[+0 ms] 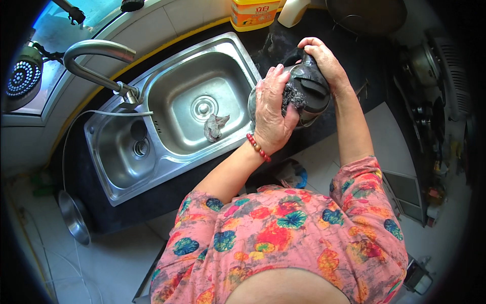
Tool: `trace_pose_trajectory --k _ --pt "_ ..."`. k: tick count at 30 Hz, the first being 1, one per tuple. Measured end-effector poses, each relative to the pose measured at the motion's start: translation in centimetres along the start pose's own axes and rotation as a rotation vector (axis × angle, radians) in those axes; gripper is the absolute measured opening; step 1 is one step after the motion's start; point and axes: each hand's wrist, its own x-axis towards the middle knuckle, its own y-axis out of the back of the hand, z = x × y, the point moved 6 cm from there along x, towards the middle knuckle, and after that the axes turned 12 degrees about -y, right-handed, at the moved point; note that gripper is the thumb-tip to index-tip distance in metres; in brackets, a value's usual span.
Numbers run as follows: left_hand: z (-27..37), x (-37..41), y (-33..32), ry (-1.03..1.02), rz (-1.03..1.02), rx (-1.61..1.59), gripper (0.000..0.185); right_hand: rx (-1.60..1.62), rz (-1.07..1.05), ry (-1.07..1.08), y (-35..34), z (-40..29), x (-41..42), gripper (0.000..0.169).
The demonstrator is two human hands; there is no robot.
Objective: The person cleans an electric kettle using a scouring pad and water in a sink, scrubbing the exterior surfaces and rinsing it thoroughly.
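Observation:
An electric kettle (311, 89) with a black lid and handle and a metal body lies tilted on the dark counter, just right of the sink. My right hand (326, 62) grips its black handle at the top. Under the palm and thumb of my left hand (273, 108), a dark scouring pad of wire or mesh (293, 99) is pressed against the kettle's side. That hand wears a red bead bracelet (259, 147). A wet grey rag (215, 127) lies near the drain in the large basin of the steel sink (178, 136).
A curved steel faucet (97, 45) stands behind the sink. A yellow-orange detergent tub (253, 15) and a pale bottle (293, 12) stand at the back of the counter, with a large dark round pan or lid (366, 17) at upper right. A metal bowl (74, 217) is at lower left.

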Motion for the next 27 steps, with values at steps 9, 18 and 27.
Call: trace_pose_trajectory --k 9,18,27 --pt "-3.9 -7.5 0.4 0.238 0.121 -0.233 0.053 -0.200 0.176 0.029 0.5 -1.1 -0.4 0.020" --pt "-5.6 1.3 0.1 0.442 0.038 -0.316 0.033 -0.025 0.012 -0.033 0.3 -0.7 -0.8 0.016" --pt "-11.0 -3.0 0.1 0.704 0.008 -0.517 0.037 0.024 0.006 0.011 0.3 -0.6 -0.7 0.015"
